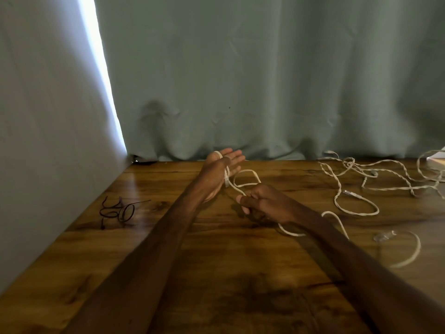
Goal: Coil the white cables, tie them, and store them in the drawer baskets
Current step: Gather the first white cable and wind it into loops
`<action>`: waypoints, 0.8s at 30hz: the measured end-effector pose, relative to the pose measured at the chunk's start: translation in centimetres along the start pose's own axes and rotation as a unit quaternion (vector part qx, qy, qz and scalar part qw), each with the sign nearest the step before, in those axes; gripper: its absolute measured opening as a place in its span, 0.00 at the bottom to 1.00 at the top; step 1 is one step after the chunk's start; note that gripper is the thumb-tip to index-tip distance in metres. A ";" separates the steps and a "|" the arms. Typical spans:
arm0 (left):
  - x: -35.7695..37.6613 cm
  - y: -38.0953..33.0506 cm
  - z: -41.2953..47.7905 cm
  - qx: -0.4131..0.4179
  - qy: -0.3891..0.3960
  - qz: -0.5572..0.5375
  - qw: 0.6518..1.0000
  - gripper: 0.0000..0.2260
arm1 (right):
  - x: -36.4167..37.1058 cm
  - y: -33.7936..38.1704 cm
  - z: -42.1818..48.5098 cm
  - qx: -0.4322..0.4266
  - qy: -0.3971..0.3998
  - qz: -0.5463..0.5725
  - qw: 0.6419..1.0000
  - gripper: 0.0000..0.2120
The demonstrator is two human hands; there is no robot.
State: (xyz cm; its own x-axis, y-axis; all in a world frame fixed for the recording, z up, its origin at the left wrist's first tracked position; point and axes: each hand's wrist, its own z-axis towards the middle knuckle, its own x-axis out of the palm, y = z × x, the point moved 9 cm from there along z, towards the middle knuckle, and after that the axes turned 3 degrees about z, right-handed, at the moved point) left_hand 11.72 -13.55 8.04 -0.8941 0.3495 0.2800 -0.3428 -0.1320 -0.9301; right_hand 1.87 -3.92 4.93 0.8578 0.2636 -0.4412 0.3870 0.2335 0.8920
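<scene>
At the left of the desk (228, 273) lies a dark tie (118, 210), well apart from your work. Your left hand (220, 174) holds its fingers straight, the white cable (251, 170) looped round it. Your right hand (262, 201) curls round the same cable. It looks light and limp, so keep tension. Loose cables (356, 179) tangle at the right.

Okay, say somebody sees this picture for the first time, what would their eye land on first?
Probably the two hands mid-table: the left hand held up, fingers straight, a white cable looped over it, and the right hand gripping that cable beside it. Next come the tangle of white cables at the far right of the wooden table and the thin black ties near its left edge.
</scene>
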 end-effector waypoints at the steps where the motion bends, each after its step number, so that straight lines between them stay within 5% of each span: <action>1: -0.8 -0.2 0.2 0.018 -0.015 0.038 0.999 0.20 | 0.3 0.2 0.0 -0.006 0.013 -0.010 1.000 0.19; 10: -0.3 0.0 -1.0 0.063 0.023 0.275 0.959 0.14 | -3.3 4.1 -0.9 -0.139 -0.091 -0.058 0.984 0.15; 14: 0.9 -1.2 -1.5 0.105 0.020 0.303 0.947 0.12 | -5.6 5.1 -1.4 -0.205 -0.183 -0.136 0.952 0.14; 18: 2.2 0.0 -1.7 0.031 0.086 0.341 0.936 0.15 | -7.2 5.4 -1.7 -0.235 -0.262 -0.245 0.903 0.12; 24: 6.8 1.2 -4.9 -0.154 0.250 0.160 0.942 0.26 | -8.5 6.2 -2.8 -0.263 -0.325 -0.314 0.852 0.14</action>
State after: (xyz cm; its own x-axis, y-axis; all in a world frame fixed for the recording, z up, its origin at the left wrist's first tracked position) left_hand 6.64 -6.82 7.67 -0.6640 0.7408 -0.1016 0.0905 -0.0552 -0.9944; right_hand -4.02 -2.10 13.94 0.6090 -0.6031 -0.5151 0.7809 0.5696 0.2564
